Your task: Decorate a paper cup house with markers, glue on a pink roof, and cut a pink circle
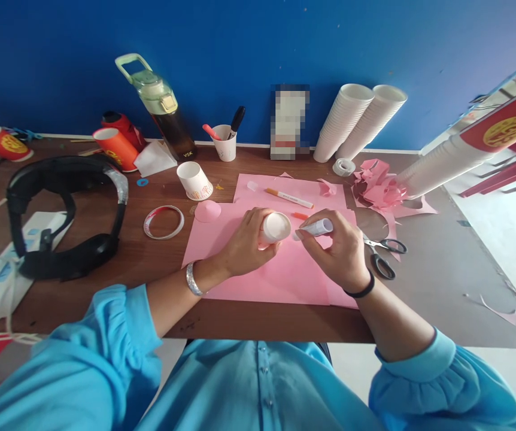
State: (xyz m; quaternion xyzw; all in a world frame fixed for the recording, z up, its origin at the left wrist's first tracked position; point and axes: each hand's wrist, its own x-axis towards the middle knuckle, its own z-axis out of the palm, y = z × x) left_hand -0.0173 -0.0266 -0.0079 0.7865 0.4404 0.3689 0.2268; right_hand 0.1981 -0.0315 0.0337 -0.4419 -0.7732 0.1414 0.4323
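My left hand point(252, 242) is wrapped round a small white paper cup point(277, 227), whose round end faces up. Just right of the cup, my right hand point(339, 248) grips a white glue stick point(319, 227), its tip pointing left towards the cup. Both hands are above pink paper sheets point(258, 284). On the sheets lie an orange and white marker point(289, 197), a small clear cap point(252, 186) and an orange piece point(300, 215). A pink paper disc point(208, 211) rests at the sheets' upper left corner.
Scissors point(382, 257) and pink scraps point(377, 185) are on the right. Behind stand stacked cups point(343, 123), a cup with pens point(225, 146), a bottle point(168, 114) and a patterned cup point(194, 181). Left are a tape roll point(163, 222) and a black headset point(67, 257).
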